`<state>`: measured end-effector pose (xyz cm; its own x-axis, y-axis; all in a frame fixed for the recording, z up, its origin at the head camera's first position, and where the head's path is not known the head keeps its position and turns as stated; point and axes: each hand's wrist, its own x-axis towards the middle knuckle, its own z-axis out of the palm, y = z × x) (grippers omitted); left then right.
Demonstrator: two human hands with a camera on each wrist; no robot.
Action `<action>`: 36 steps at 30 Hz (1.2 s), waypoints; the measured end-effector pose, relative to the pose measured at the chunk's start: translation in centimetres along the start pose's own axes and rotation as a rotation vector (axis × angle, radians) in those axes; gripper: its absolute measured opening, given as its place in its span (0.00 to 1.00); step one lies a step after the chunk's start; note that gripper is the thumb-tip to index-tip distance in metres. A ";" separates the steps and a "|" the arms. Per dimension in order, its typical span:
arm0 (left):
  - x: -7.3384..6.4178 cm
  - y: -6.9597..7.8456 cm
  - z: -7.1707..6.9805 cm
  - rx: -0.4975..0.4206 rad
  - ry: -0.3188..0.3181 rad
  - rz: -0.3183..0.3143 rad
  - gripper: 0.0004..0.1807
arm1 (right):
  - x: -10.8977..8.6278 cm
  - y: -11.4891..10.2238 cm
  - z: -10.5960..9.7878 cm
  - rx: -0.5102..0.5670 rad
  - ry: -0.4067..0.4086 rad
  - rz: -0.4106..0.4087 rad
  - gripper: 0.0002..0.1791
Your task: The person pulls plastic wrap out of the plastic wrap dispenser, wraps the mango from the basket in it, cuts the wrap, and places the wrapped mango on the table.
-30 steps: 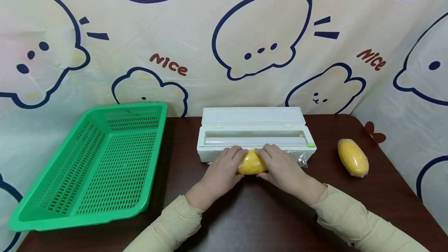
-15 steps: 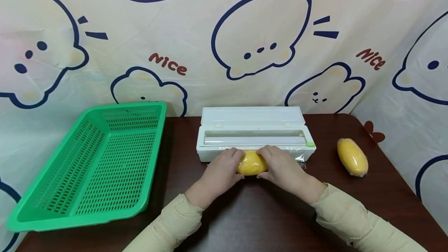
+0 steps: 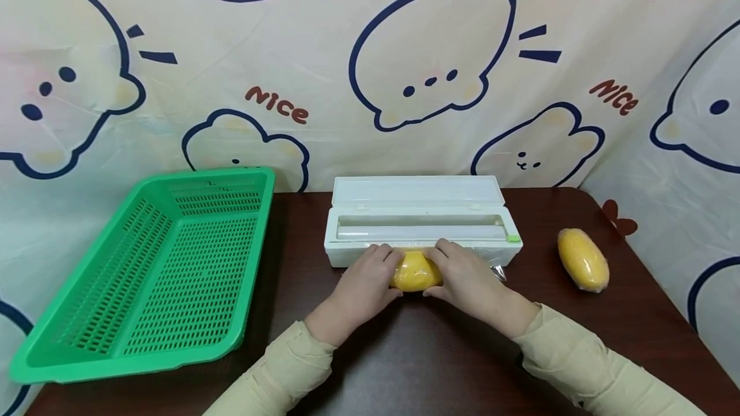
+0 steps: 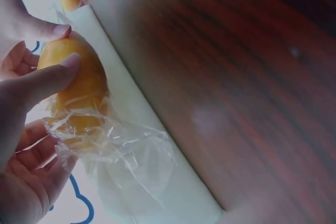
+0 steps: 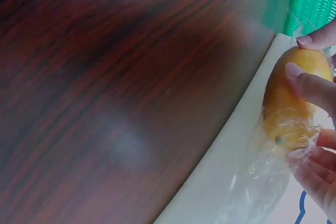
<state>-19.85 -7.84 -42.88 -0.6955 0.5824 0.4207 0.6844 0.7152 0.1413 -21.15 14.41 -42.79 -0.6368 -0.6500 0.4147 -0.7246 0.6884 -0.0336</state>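
Note:
A yellow mango (image 3: 415,271), partly covered in loose cling film (image 4: 128,145), is held between both hands in front of the white cling film dispenser (image 3: 341,255). My left hand (image 3: 365,281) grips its left end, with the thumb on the near side and the fingers curled behind. On the right end my right hand (image 3: 469,281) grips it the same way. Crinkled film hangs past the mango's ends in both wrist views. The dispenser's lid (image 3: 417,191) is raised, and a film roll (image 3: 422,232) lies inside.
To the left stands a green plastic basket (image 3: 250,287) with perforated walls. A second mango (image 3: 582,260), wrapped in film, lies on the dark wooden table (image 3: 416,364) at the right. A patterned cloth (image 3: 324,31) hangs behind the table.
The mango has tilted or rolled slightly toward me between the fingers. Both hands stay in nearly the same place, and the film at the right has shifted a little.

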 end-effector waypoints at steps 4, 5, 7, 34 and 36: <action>0.2 -0.2 0.0 -0.047 -0.019 -0.013 0.33 | 0.1 0.1 -0.2 0.013 -0.024 0.010 0.36; 0.2 -0.2 0.0 -0.055 -0.021 -0.016 0.33 | 0.2 0.1 -0.3 0.021 -0.032 0.015 0.37; 0.2 -0.3 0.0 -0.067 -0.023 -0.023 0.32 | 0.2 0.1 -0.3 0.041 -0.048 0.032 0.36; 0.7 0.0 -0.4 -0.126 -0.194 -0.128 0.29 | 0.7 0.4 -0.9 0.156 -0.179 0.071 0.29; 0.7 0.0 -0.4 -0.124 -0.209 -0.133 0.29 | 0.8 0.4 -0.9 0.167 -0.190 0.070 0.29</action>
<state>-20.20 -7.55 -42.26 -0.8021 0.5629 0.1994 0.5969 0.7452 0.2972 -21.73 14.45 -41.63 -0.7133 -0.6625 0.2285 -0.7007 0.6812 -0.2121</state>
